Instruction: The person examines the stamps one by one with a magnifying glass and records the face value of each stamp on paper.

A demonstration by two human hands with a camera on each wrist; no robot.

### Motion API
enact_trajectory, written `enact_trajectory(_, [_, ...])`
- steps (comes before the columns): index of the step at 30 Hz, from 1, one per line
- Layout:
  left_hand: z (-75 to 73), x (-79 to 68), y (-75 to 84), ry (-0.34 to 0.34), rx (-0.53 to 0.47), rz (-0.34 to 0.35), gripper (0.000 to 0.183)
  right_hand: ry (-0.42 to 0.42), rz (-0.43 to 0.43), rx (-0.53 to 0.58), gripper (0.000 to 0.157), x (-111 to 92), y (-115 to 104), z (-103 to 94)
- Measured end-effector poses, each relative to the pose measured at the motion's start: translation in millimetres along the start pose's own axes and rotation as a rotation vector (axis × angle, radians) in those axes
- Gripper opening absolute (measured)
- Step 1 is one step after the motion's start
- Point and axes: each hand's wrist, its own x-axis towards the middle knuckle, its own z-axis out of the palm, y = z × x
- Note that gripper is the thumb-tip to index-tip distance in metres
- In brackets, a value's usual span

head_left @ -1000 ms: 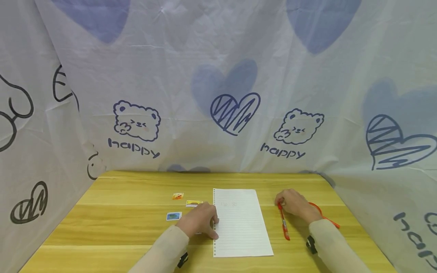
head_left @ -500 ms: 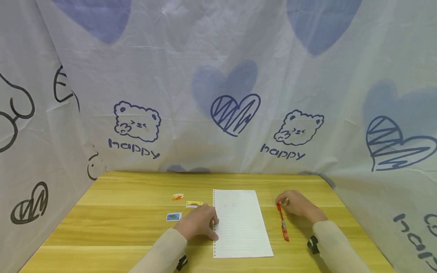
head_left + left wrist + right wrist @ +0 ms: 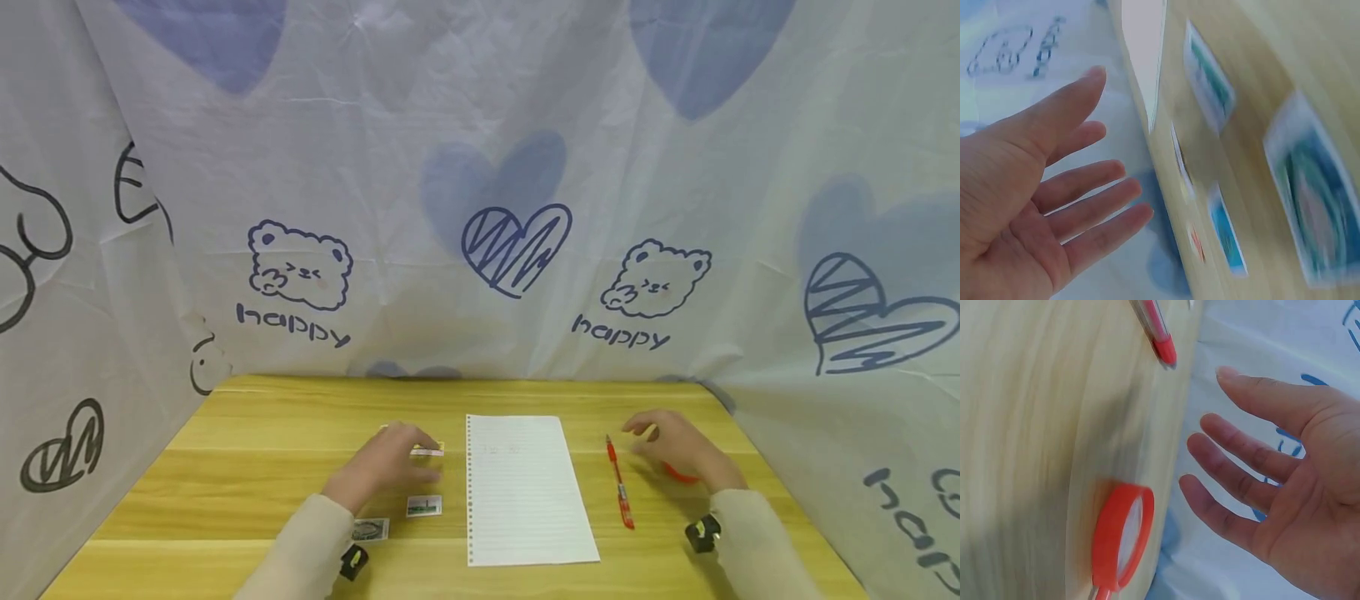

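My left hand [image 3: 384, 467] hovers above several small picture stamps left of the paper, its fingers extended and nothing in its grasp. Two of those are a green-and-white stamp [image 3: 424, 506] and a grey-looking stamp [image 3: 371, 530]; in the left wrist view a blue stamp [image 3: 1227, 234] also shows. A sheet of lined paper [image 3: 532, 500] with punched holes lies mid-table, bearing faint marks near its top. To its right is a red pen [image 3: 621, 492], tip pointing away. Beyond the pen, my right hand [image 3: 678, 446] is raised with loosely bent fingers, holding nothing. Beneath it lies a red-rimmed magnifying glass [image 3: 1124, 540], mostly hidden in the head view.
The wooden table [image 3: 247, 467] is enclosed at its back and sides by a pale cloth [image 3: 420, 350] printed with hearts and bears. A dark device [image 3: 702, 533] sits at the right wrist, another dark device [image 3: 353, 562] at the left.
My left hand has left the paper's edge and moved left over the stamps, uncovering the green-and-white one. My right hand has let go of the pen and shifted right.
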Motion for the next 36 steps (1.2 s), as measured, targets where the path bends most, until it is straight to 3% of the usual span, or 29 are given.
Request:
enact_trajectory(4, [-14.6, -10.0, -19.8, 0.053, 0.034, -0.049, 0.035, 0.018, -0.015, -0.032, 0.028, -5, 4, -4.6])
enact_trajectory(11, [-26.0, -25.0, -42.5, 0.059, 0.04, -0.074, 0.034, 0.047, -0.044, -0.077, 0.024, -12, 12, -7.8])
enact_trajectory(19, [-27.7, -37.4, -57.7, 0.062, 0.018, -0.093, 0.031, 0.056, -0.017, -0.048, 0.024, -24, 17, -15.9])
enact_trajectory(29, [-24.4, -46.0, -78.5, 0.09, 0.015, -0.109, 0.038, 0.124, 0.062, -0.125, 0.013, -37, 28, -20.9])
enact_trajectory(36, [-21.7, -46.6, -81.0, 0.075, -0.024, -0.141, 0.038, 0.168, 0.07, -0.13, 0.017, -45, 35, -22.6])
